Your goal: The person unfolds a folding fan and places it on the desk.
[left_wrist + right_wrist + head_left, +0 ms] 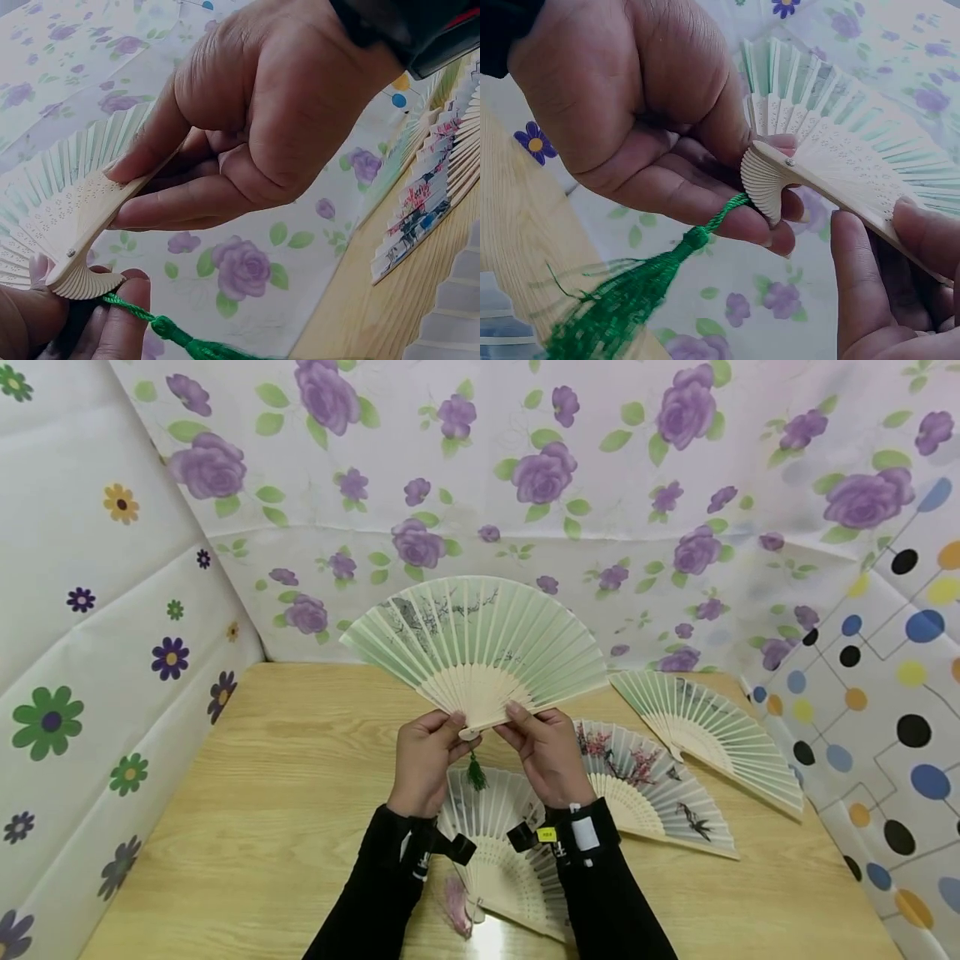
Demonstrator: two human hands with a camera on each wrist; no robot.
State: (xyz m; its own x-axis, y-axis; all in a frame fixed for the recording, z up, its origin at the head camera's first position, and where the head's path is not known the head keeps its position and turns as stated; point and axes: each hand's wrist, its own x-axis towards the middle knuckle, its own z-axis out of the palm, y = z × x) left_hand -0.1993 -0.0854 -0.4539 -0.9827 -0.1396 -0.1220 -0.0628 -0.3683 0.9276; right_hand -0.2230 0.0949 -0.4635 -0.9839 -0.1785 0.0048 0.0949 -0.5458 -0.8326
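A pale green folding fan [517,618] with a dark branch print is spread wide, held up above the table. At its pivot end, my left hand [422,764] pinches the base of the ribs between thumb and fingers. My right hand [551,760] grips the right-hand guard stick, thumb on the near face, fingers behind. In the left wrist view the pierced ribs [64,210] fan out from a small metal rivet. From the curved butt of the sticks hangs a green tassel [622,300], beside the left fingers in the right wrist view.
On the wooden table [277,793], three open fans lie to the right and front: a green fan [720,727], a white fan with pink blossoms [652,777], and a pale fan [498,868] with a pink tassel [456,906] beneath my forearms. Patterned cloth [465,485] hangs around three sides.
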